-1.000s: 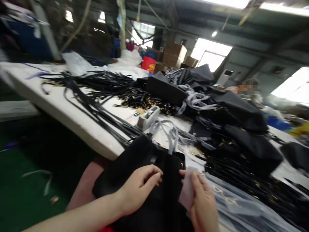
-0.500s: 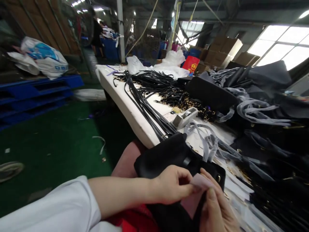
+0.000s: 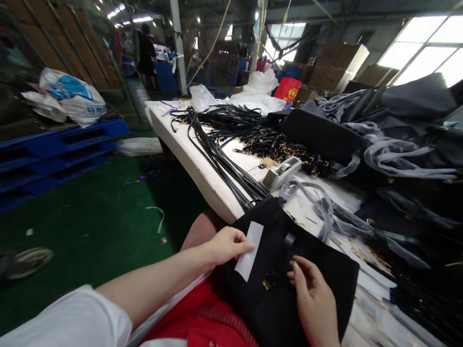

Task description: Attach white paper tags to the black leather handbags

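A black bag (image 3: 267, 308) lies over my lap and against the table edge, with a small gold clasp (image 3: 267, 283) on its front. My left hand (image 3: 231, 246) pinches a white paper strip (image 3: 252, 246) between thumb and fingers, over the left side of the bag. On the bag's right side is my right hand (image 3: 314, 294), fingers curled and thumb tip close to the forefinger. Whether anything small is between them I cannot make out. Between the hands, a short shiny strip (image 3: 290, 239) shows on the bag.
On the white table (image 3: 195, 171) lie black straps (image 3: 224, 164) with gold hooks, a tape dispenser (image 3: 282, 172) and a red packet (image 3: 287, 90). Black bags with wrapped handles (image 3: 394, 154) pile up at right. Blue pallets (image 3: 61, 149) stand at left; a person (image 3: 145, 55) is far back.
My hands have moved apart. The paper, folded between both hands before, is now a flat strip in my left hand alone. More of the bag's front and its clasp show.
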Motion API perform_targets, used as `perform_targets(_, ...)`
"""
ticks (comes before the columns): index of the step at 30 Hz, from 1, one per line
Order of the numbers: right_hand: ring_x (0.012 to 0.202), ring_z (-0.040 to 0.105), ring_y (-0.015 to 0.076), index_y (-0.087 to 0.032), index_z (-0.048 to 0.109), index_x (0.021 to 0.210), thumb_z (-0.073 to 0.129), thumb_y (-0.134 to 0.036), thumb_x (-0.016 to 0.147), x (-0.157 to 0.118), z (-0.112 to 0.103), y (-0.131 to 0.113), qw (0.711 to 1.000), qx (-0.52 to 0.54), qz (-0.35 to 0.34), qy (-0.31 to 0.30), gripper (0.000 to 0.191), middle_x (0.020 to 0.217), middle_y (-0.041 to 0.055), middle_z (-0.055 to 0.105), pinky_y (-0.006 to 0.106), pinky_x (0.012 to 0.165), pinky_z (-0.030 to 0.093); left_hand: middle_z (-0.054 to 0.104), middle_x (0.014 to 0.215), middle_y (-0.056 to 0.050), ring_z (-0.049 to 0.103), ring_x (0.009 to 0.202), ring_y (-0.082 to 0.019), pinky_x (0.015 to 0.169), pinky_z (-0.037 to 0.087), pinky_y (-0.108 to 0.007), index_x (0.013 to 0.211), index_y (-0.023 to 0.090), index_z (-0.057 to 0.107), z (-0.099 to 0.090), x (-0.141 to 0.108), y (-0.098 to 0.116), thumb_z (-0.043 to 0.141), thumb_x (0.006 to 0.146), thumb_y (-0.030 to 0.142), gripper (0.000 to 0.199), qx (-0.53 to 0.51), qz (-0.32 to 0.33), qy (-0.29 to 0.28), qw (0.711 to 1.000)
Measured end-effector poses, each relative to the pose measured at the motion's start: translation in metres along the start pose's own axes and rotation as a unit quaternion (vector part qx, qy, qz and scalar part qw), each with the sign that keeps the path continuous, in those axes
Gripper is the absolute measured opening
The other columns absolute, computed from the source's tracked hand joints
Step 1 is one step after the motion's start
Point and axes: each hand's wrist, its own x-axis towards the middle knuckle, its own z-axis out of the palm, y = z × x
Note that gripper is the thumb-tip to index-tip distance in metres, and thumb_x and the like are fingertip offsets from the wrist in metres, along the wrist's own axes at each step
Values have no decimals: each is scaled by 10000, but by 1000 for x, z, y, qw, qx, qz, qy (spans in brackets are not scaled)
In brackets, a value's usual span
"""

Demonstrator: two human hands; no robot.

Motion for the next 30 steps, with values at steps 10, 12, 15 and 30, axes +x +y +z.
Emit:
perform_targets(10, 441, 431, 111, -190, 603, 619, 646, -561, 777, -10, 21, -4, 964, 6, 35, -264, 406, 494, -33, 508, 238, 439, 299, 484, 564, 34, 381, 545, -82, 492, 291, -204, 618, 131, 601, -7, -12, 10, 656, 766, 465, 369, 153, 78, -62, 983)
perform_targets(12, 490, 466, 114, -171, 690, 728, 684, -544, 766, -11, 11, -8, 951, 93, 49, -289, 375, 566, -7, 573, 229, 461, 350, 497, 578, 33, 396, 558, -83, 505, 303, -196, 651, 126, 631, -12, -15, 12, 632, 801, 419, 329, 190, 93, -78, 974)
perform_targets(15, 618, 590, 158, -175, 736, 911, 742, -500, 737, -11, -5, -15, 944, 238, 64, -217, 369, 794, 73, 702, 263, 563, 487, 597, 659, 14, 484, 602, -98, 550, 359, -189, 783, 126, 704, -19, -18, 11, 610, 836, 363, 260, 217, 100, -105, 965)
perform_targets(30, 612, 697, 166, -143, 643, 857, 780, -514, 704, -7, -3, -33, 930, 351, 103, 40, 423, 927, 129, 747, 244, 567, 583, 702, 780, -34, 609, 731, -149, 669, 409, -234, 898, 188, 743, -15, -27, 15, 610, 886, 279, 162, 415, 264, -145, 859)
